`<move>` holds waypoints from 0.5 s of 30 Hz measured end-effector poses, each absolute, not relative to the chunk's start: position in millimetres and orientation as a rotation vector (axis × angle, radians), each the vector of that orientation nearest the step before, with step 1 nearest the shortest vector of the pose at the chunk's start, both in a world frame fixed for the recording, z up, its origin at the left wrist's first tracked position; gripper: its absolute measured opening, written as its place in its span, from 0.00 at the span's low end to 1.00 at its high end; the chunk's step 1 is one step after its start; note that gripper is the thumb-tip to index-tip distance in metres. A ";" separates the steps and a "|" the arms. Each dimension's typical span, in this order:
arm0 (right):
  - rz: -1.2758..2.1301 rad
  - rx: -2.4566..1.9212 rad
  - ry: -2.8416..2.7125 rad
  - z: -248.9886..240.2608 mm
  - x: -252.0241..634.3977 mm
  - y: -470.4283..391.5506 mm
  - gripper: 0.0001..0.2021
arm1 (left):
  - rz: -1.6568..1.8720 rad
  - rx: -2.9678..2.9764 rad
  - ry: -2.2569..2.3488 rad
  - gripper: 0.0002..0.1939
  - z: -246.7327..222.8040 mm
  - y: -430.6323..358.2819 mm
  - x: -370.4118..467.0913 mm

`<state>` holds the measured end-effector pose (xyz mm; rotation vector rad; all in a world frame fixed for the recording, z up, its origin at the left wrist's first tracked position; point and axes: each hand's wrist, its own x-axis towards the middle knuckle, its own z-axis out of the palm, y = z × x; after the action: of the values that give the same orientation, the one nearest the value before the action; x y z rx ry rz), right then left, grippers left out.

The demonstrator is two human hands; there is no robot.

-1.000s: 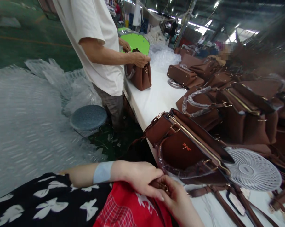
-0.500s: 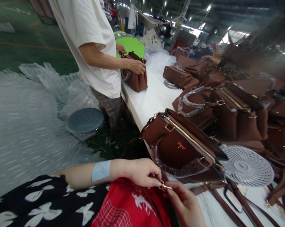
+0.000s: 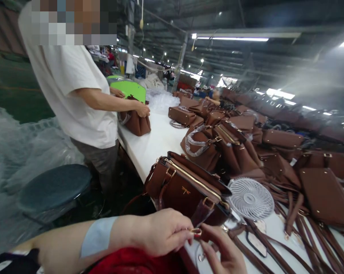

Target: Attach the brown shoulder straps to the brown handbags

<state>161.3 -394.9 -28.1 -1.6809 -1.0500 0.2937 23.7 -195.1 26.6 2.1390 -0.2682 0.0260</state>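
Note:
My left hand (image 3: 160, 231), with a pale blue patch (image 3: 98, 236) on its forearm, pinches a small gold metal clasp (image 3: 196, 231) between thumb and forefinger. The other end of the clasp points toward my right hand (image 3: 225, 247). There the index fingertip is close to the clasp, and the thumb is spread away below it. Just beyond both hands, a brown handbag (image 3: 180, 196) stands on the table edge, with a gold zipper along its top and a dragonfly emblem on its front. Clear wrap covers part of its handles.
Brown straps (image 3: 260, 243) lie on the white table (image 3: 163, 140) at right, beside a white fan (image 3: 250, 199). Many brown bags (image 3: 234, 148) are piled behind. A co-worker in a white shirt (image 3: 72, 87) handles another bag (image 3: 137, 121). A round stool (image 3: 54, 186) stands left.
The view has tilted up and swung right. My right thumb and index finger, which were pinching the clasp's end, have parted. My left hand still holds the clasp.

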 end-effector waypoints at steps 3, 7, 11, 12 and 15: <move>0.179 -1.735 -0.571 -25.1 185.7 -409.9 0.21 | 0.220 2.364 -0.313 0.14 79.9 -188.8 48.3; 0.210 -1.646 -0.307 -31.6 209.9 -404.6 0.29 | 0.376 2.694 -0.303 0.14 116.5 -195.9 100.3; 0.350 -1.471 -0.298 -46.2 219.6 -385.1 0.29 | 0.334 2.892 -0.296 0.16 106.8 -213.6 152.8; 0.361 -1.447 -0.299 -48.9 221.6 -382.3 0.29 | 0.319 2.910 -0.290 0.17 101.0 -217.4 162.4; 0.390 -1.424 -0.259 -52.6 227.2 -381.0 0.29 | 0.263 2.959 -0.273 0.18 84.8 -224.8 180.2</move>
<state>227.2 -381.0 -52.6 -1.4243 -0.2592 0.3904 180.2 -224.8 84.8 2.9592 -0.2726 0.2633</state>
